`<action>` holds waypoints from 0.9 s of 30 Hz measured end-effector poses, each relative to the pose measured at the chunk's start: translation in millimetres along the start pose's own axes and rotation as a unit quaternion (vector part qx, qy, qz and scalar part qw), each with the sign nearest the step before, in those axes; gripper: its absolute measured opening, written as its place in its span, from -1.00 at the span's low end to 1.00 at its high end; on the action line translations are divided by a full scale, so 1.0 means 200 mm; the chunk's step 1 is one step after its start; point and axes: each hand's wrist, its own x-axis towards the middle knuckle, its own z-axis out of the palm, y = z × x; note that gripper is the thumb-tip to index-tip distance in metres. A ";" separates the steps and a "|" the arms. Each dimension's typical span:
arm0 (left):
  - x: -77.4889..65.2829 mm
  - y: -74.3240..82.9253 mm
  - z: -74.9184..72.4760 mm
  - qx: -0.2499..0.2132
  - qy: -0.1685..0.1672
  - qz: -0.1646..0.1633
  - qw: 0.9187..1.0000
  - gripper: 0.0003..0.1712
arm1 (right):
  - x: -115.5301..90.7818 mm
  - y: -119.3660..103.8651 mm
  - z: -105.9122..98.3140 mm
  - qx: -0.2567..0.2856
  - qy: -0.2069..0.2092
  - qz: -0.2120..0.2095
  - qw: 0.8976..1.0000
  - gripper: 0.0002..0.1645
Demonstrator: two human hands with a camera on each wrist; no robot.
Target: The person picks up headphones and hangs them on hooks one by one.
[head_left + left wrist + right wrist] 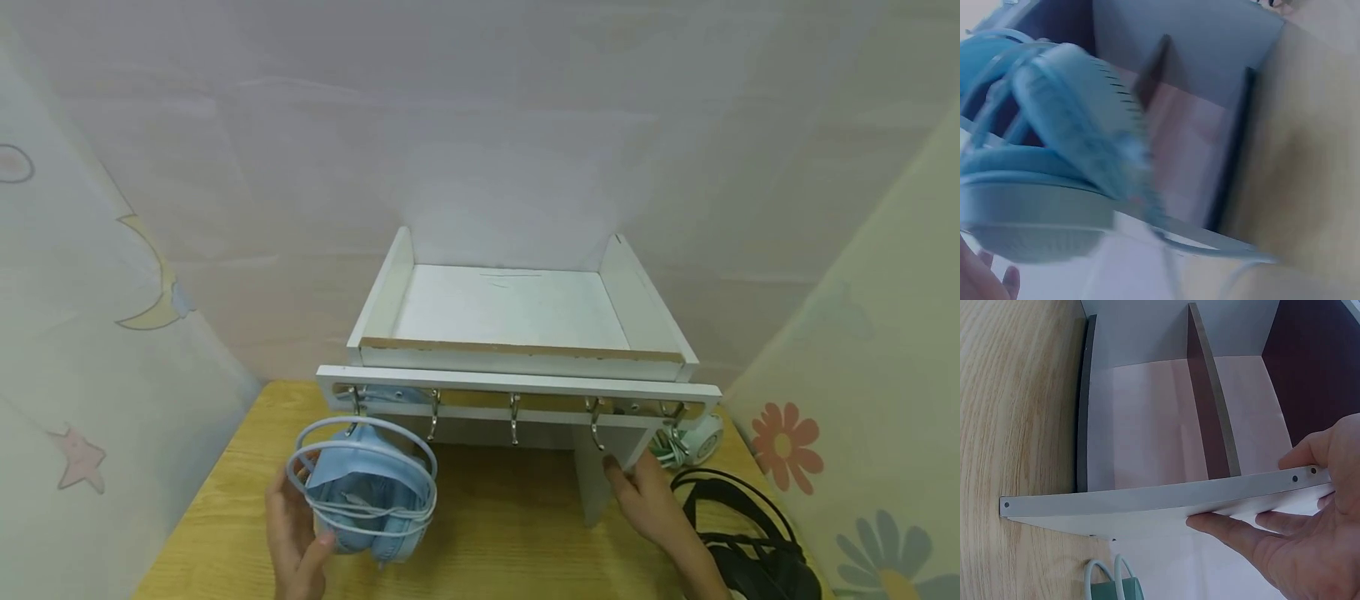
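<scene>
Light-blue headphones [367,467], with a pale cable looped around them, hang at the leftmost hook of a white shelf's front rail [517,382]. My left hand [296,533] is beside them, thumb in front and other fingers partly hidden behind. In the left wrist view, fingertips [1011,282] show just below an ear cup [1038,219], not curled round it. My right hand [645,500] grips the edge of the shelf's right side panel [1160,503], thumb on the inner face and fingers on the outer one.
Several metal hooks [514,417] line the rail. Black headphones [757,554] lie on the wooden table [495,542] at right. Behind the right panel is a pale green-and-white device [705,439] with a bundled cable. Patterned cloth walls stand left and right.
</scene>
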 end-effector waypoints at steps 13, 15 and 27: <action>0.55 0.39 0.01 0.071 -0.121 0.010 0.990 -0.33 | -0.01 0.01 0.00 0.003 0.002 0.000 1.000 -0.50; 0.61 0.45 0.03 0.129 -0.145 -0.017 0.981 -0.37 | 0.00 0.01 0.00 0.006 0.001 0.000 1.000 -0.48; 0.83 0.48 0.15 0.209 -0.235 -0.032 0.949 -0.56 | 0.00 0.01 0.00 0.039 -0.007 0.011 0.999 -0.43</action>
